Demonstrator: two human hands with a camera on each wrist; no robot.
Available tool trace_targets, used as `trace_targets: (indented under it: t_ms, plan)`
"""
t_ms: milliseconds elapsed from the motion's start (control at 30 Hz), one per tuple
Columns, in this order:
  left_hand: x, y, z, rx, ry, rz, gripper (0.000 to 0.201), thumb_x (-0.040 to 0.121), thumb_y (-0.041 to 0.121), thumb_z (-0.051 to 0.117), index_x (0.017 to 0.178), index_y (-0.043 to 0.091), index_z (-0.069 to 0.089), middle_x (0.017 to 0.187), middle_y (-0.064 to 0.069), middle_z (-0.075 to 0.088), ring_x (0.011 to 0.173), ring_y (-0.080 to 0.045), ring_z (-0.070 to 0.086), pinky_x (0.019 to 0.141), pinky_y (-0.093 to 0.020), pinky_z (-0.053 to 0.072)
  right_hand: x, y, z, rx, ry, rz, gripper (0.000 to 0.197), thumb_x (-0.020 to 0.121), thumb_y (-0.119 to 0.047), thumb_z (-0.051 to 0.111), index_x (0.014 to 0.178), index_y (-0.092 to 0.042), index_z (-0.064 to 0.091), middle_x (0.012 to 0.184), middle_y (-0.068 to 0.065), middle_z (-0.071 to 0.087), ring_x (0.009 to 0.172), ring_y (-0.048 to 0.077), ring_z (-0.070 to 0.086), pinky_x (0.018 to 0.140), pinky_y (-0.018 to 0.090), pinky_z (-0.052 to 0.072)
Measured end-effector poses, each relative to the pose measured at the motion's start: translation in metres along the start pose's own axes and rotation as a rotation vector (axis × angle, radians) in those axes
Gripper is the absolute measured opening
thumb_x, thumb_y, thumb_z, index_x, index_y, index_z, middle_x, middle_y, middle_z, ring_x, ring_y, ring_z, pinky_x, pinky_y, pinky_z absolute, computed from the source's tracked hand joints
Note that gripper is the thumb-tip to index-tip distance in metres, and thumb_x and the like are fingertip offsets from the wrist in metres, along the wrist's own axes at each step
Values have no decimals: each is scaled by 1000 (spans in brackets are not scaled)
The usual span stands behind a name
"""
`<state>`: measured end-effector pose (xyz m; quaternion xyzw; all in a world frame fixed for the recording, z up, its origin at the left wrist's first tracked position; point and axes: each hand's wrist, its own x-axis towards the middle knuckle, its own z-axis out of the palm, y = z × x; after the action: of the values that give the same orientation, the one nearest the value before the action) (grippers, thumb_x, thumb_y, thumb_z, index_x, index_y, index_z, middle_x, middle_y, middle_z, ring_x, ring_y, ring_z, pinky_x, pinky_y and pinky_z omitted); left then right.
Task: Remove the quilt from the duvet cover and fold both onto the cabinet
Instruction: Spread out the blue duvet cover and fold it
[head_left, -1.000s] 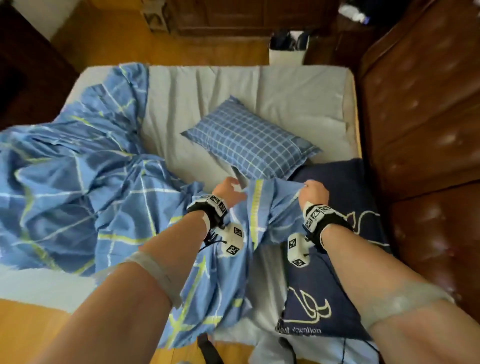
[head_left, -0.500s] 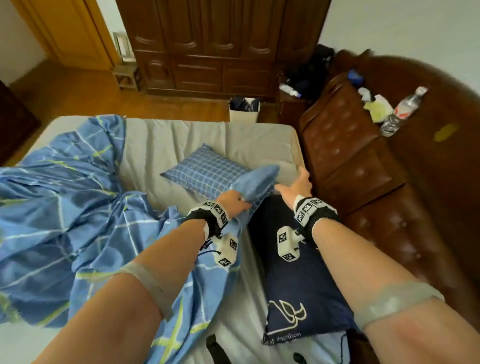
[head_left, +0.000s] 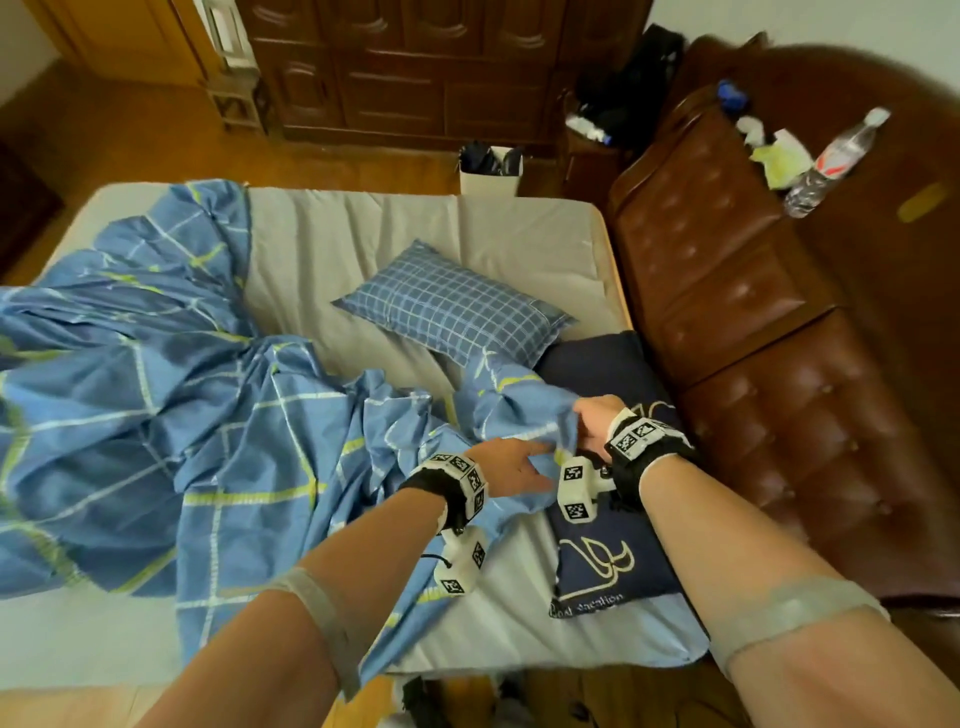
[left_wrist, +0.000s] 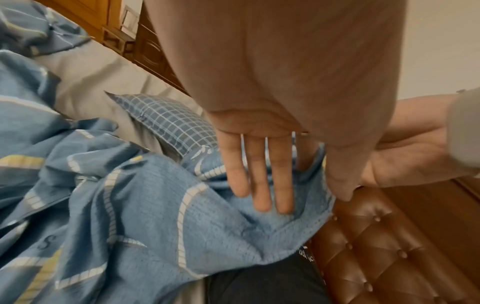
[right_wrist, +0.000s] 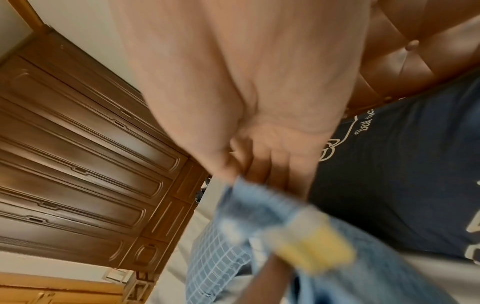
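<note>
The blue duvet cover (head_left: 208, 415) with white and yellow lines lies bunched over the left of the bed. No quilt shows apart from it. My right hand (head_left: 582, 421) grips a corner of the cover just above the navy pillow; in the right wrist view its fingers (right_wrist: 267, 172) curl round the blurred cloth (right_wrist: 337, 277). My left hand (head_left: 535, 462) lies beside it with straight fingers (left_wrist: 259, 185) on the same fold (left_wrist: 130, 205), and the cloth edge rises between forefinger and thumb. A dark wooden cabinet (head_left: 415, 67) stands beyond the bed.
A blue checked pillow (head_left: 457, 312) and a navy pillow (head_left: 608, 566) lie at the head of the grey mattress (head_left: 353, 249). The brown tufted leather headboard (head_left: 769, 322) runs along the right, with a water bottle (head_left: 831, 161) on top. A white bin (head_left: 491, 169) stands past the bed.
Half a second ago my left hand held the corner up and my right hand was open. Now the right hand grips the corner, lower and nearer me, and the left hand lies flat.
</note>
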<state>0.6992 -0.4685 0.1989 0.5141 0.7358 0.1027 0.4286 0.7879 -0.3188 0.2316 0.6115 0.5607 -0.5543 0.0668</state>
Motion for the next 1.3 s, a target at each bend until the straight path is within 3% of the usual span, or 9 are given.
trace_targets:
  t_ms: [67, 100, 200, 367, 667, 800, 900, 967, 1300]
  plan:
    - [-9, -5, -7, 8, 14, -53, 67, 78, 61, 55, 138, 30, 53, 123, 2, 68, 119, -19, 58, 107, -35, 41, -3, -6, -9, -299, 291, -131, 39, 104, -19, 40, 141, -10, 47, 146, 6, 47, 132, 25, 48, 101, 33, 42]
    - [-15, -6, -14, 22, 52, -89, 57, 84, 55, 57, 135, 29, 56, 129, 1, 64, 122, -21, 56, 108, -36, 40, 0, -8, -14, -248, 399, -120, 40, 104, -17, 41, 143, -7, 44, 148, 10, 45, 135, 27, 44, 104, 34, 39]
    - [-28, -22, -35, 74, 116, -205, 42, 95, 43, 52, 132, 27, 60, 136, 2, 57, 126, -26, 53, 108, -38, 40, -7, -5, -17, -201, 452, -82, 51, 97, -18, 56, 141, 1, 39, 146, 22, 43, 134, 35, 43, 108, 39, 36]
    - [-92, -62, -64, 15, 297, -462, 46, 94, 44, 51, 138, 29, 54, 140, -1, 54, 125, -28, 54, 105, -40, 44, 2, -20, 39, -594, 18, -349, 38, 97, -27, 51, 126, -4, 62, 128, 13, 62, 120, 31, 56, 96, 31, 44]
    - [-301, -168, -26, -189, 576, -832, 38, 95, 33, 54, 132, 23, 59, 131, -2, 60, 118, -27, 58, 98, -37, 48, -98, -19, 246, -842, -467, -599, 38, 97, -23, 55, 128, -2, 62, 133, 16, 60, 124, 30, 54, 97, 29, 44]
    - [-385, -222, 6, -284, 653, -924, 33, 94, 32, 55, 124, 22, 65, 125, -2, 64, 114, -27, 59, 96, -36, 47, -148, -17, 334, -944, -540, -662, 37, 99, -19, 52, 129, 1, 61, 134, 16, 59, 126, 30, 52, 92, 26, 43]
    - [-440, -270, 19, -321, 697, -974, 30, 91, 29, 56, 117, 21, 68, 122, -5, 66, 113, -30, 60, 93, -34, 47, -180, -15, 404, -968, -551, -703, 32, 96, -21, 57, 120, -3, 67, 126, 13, 64, 112, 26, 60, 83, 22, 41]
    - [-478, -308, 25, -345, 721, -994, 33, 90, 29, 56, 120, 24, 67, 126, -4, 64, 115, -30, 59, 97, -36, 47, -200, -11, 455, -999, -541, -739, 25, 92, -25, 63, 111, -9, 70, 120, 10, 68, 106, 24, 62, 88, 24, 45]
    - [-738, -482, -16, -293, 762, -1039, 41, 94, 37, 55, 133, 26, 56, 133, 1, 59, 120, -21, 56, 99, -34, 47, -356, -29, 701, -1299, -541, -942, 54, 89, -33, 66, 139, -19, 50, 142, 5, 52, 127, 24, 52, 105, 33, 42]
